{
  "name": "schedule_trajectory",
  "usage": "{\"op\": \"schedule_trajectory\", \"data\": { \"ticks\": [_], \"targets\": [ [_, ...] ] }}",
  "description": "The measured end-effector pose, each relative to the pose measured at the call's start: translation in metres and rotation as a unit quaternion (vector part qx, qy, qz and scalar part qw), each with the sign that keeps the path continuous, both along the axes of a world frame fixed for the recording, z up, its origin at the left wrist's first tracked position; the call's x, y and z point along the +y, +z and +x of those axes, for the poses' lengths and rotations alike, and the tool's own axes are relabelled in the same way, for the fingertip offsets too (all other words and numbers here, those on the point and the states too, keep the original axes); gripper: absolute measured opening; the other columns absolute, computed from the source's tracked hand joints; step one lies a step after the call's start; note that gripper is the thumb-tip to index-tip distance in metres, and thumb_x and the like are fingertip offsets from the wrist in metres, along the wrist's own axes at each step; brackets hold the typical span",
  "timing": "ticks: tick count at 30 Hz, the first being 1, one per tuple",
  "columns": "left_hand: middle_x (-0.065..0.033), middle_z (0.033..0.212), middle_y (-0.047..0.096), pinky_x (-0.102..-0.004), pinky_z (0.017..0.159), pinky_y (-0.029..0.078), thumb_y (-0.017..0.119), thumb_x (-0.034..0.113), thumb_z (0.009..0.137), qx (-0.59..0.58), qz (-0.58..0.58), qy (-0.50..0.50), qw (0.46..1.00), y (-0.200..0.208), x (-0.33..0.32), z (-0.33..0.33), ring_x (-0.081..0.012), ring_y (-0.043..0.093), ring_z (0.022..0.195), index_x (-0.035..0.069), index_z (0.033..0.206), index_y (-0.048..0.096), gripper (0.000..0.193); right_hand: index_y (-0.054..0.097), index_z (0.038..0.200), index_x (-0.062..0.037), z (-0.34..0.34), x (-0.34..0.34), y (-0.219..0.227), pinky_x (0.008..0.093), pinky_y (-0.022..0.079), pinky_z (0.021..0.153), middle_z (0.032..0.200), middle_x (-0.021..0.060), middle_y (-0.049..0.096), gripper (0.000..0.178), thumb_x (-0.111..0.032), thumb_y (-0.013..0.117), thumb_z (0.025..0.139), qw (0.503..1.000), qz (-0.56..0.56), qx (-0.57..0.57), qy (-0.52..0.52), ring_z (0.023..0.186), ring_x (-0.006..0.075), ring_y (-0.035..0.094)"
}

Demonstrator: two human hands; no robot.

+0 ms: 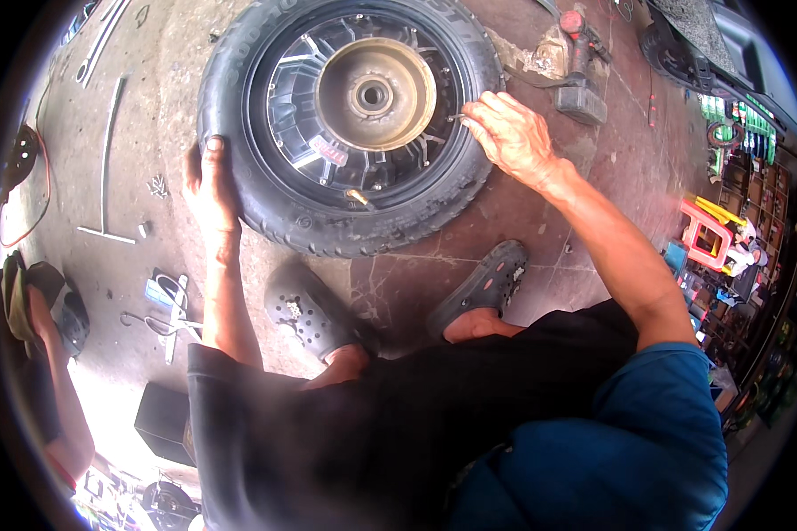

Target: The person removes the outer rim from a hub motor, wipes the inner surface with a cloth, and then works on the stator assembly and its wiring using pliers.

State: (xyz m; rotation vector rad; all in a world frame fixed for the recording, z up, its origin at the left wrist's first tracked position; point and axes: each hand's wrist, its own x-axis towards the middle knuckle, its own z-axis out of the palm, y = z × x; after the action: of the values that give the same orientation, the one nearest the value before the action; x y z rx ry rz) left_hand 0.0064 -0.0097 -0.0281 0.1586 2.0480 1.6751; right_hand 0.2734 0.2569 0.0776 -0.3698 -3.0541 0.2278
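Observation:
A black tyre (354, 234) on a wheel lies in front of my feet. At its middle is a round, brownish brake drum (376, 133) with a hole in the centre. A brass valve stem (358, 197) shows inside the rim. My left hand (212, 190) grips the tyre's left side, thumb on the sidewall and fingers mostly hidden behind the tread. Over the right side of the rim, my right hand (514, 137) pinches a small metal piece (454, 117) that looks like a bolt; its far end is hard to make out.
A red cordless power tool (579, 62) stands at the upper right. To the left lie a T-handle wrench (108, 168), a spanner (97, 44), several loose bolts (158, 186) and silver tools (175, 319). Another person's arm (58, 380) shows at far left. Stocked shelves (762, 195) line the right.

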Motion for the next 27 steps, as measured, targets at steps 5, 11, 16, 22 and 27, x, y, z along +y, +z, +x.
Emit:
{"op": "schedule_trajectory", "data": {
  "ticks": [5, 11, 16, 22, 27],
  "targets": [
    [-0.0068, 0.093, 0.062, -0.0275, 0.077, 0.043, 0.062, 0.039, 0.091, 0.003, 0.006, 0.009, 1.000, 0.001, 0.001, 0.002, -0.0138, 0.052, 0.083, -0.004, 0.116, 0.061, 0.049, 0.063, 0.093, -0.0096, -0.002, 0.003, 0.003, 0.0342, 0.052, 0.063, 0.080, 0.0036, 0.054, 0.011, -0.015, 0.066, 0.083, 0.998, 0.024, -0.009, 0.055, 0.075, 0.0216, 0.056],
    [-0.0055, 0.090, 0.061, -0.0268, 0.075, 0.042, 0.061, 0.040, 0.092, 0.018, -0.002, 0.002, 1.000, 0.010, 0.001, 0.001, -0.0132, 0.051, 0.081, -0.003, 0.114, 0.061, 0.049, 0.062, 0.092, -0.0094, -0.008, 0.013, 0.009, 0.0330, 0.052, 0.062, 0.080, 0.0031, 0.053, 0.011, -0.013, 0.067, 0.082, 0.994, 0.007, -0.021, 0.105, 0.075, 0.0203, 0.056],
    [-0.0058, 0.090, 0.061, -0.0272, 0.075, 0.042, 0.061, 0.041, 0.092, 0.001, 0.011, -0.010, 1.000, -0.005, 0.008, 0.006, -0.0137, 0.051, 0.081, -0.003, 0.113, 0.061, 0.049, 0.062, 0.092, -0.0084, 0.004, 0.019, 0.003, 0.0326, 0.052, 0.061, 0.080, 0.0031, 0.053, 0.012, -0.013, 0.067, 0.083, 0.994, 0.010, -0.012, 0.104, 0.075, 0.0203, 0.056],
    [-0.0065, 0.091, 0.062, -0.0278, 0.076, 0.042, 0.060, 0.042, 0.092, 0.013, 0.002, 0.001, 1.000, 0.001, -0.002, 0.000, -0.0144, 0.051, 0.082, -0.004, 0.115, 0.061, 0.051, 0.063, 0.100, -0.0051, -0.010, 0.026, 0.009, 0.0333, 0.048, 0.067, 0.084, 0.0035, 0.053, 0.024, -0.012, 0.065, 0.077, 0.977, 0.032, -0.065, 0.201, 0.078, 0.0203, 0.055],
    [-0.0072, 0.094, 0.062, -0.0284, 0.079, 0.043, 0.060, 0.041, 0.092, 0.004, 0.028, 0.010, 1.000, -0.001, 0.004, 0.003, -0.0149, 0.052, 0.085, -0.004, 0.117, 0.060, 0.051, 0.062, 0.101, -0.0051, -0.024, 0.047, 0.015, 0.0321, 0.046, 0.071, 0.086, 0.0021, 0.053, 0.027, -0.015, 0.059, 0.076, 0.941, 0.031, -0.098, 0.323, 0.080, 0.0185, 0.055]
  ]
}}
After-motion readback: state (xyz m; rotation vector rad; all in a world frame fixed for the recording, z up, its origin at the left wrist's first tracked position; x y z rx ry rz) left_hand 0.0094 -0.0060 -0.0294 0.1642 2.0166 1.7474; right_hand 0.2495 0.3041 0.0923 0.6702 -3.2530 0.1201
